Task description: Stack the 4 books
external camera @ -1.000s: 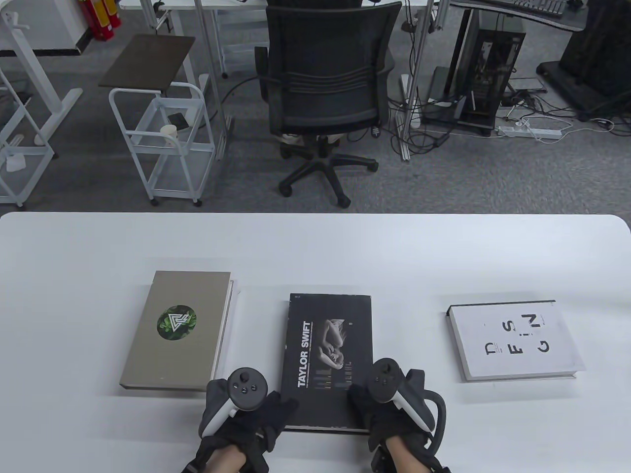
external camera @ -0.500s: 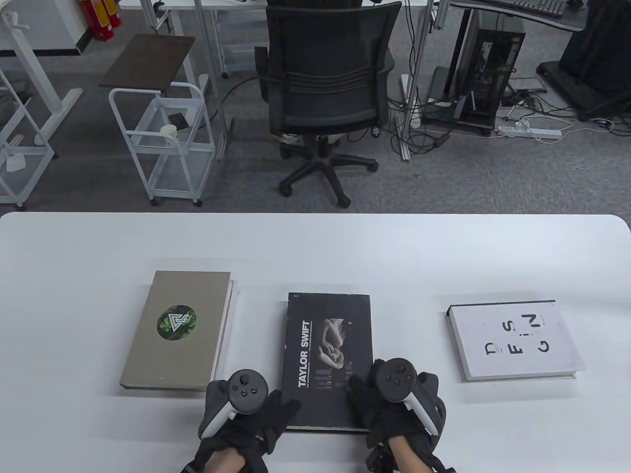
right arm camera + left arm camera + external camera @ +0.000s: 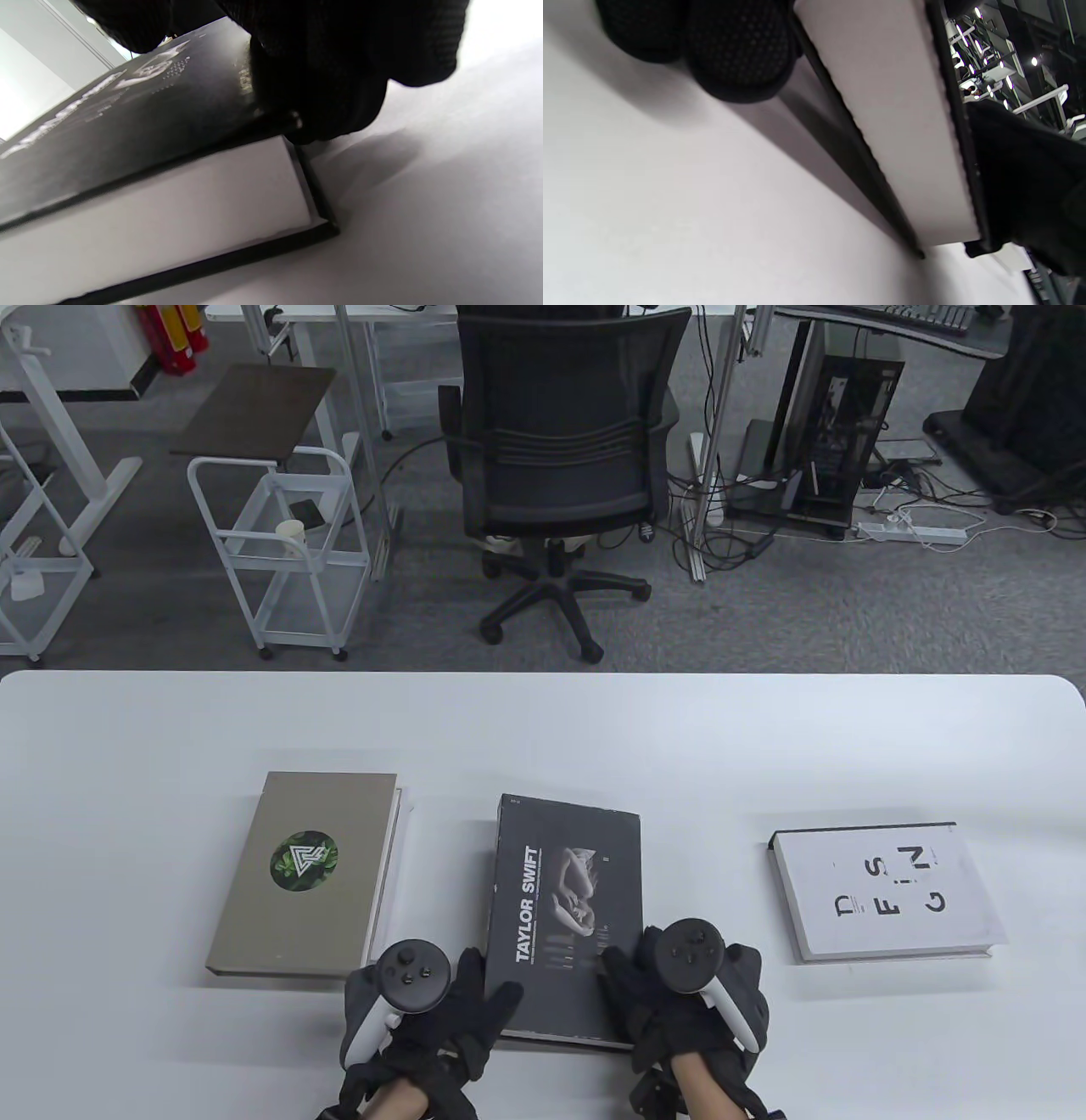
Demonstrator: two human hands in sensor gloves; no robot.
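A black "Taylor Swift" book (image 3: 564, 912) is at the table's middle, held off the surface. My left hand (image 3: 462, 997) grips its near left corner and my right hand (image 3: 649, 984) grips its near right corner. In the left wrist view its white page edge (image 3: 891, 106) hangs above the table with a shadow under it, and my fingers (image 3: 734, 51) are by its lower cover. In the right wrist view my fingers (image 3: 331, 84) clamp the cover's corner (image 3: 127, 127). A grey book with a green emblem (image 3: 301, 874) lies at the left, a white strip showing under its right side. A white lettered book (image 3: 882, 895) lies at the right.
The white table (image 3: 543, 729) reaches far back behind the books. Beyond its far edge stand a black office chair (image 3: 560, 466) and a white cart (image 3: 280, 543) on the floor.
The black book has come up off the table and its far edge has shifted away from me. Both hands have closed tighter on its near corners. The other books have not moved.
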